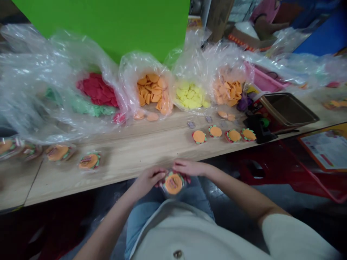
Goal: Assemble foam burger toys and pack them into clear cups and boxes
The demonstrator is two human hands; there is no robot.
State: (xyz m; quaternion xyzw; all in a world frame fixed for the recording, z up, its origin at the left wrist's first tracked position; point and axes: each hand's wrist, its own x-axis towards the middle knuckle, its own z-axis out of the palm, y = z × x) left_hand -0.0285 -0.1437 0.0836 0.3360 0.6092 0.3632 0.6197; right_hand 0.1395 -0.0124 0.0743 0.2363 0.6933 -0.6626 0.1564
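Both my hands on one clear-packed burger piece

My left hand and right hand close on the packed burger piece from either side, fingers at its far edge and flanks. It sits between them, over my lap, just off the near edge of the bench. Its orange top faces up, with green showing at the rim.

Beyond my grip and to its right, four burger stacks stand in a loose row, orange on top. Past them, further right, is a dark rectangular tin. Well to the left of my grip, more packed pieces line the bench.

Straight ahead, farther off than the stacks, clear bags hold orange pieces and yellow pieces; red pieces and green pieces lie ahead to the left. A green panel rises behind them.
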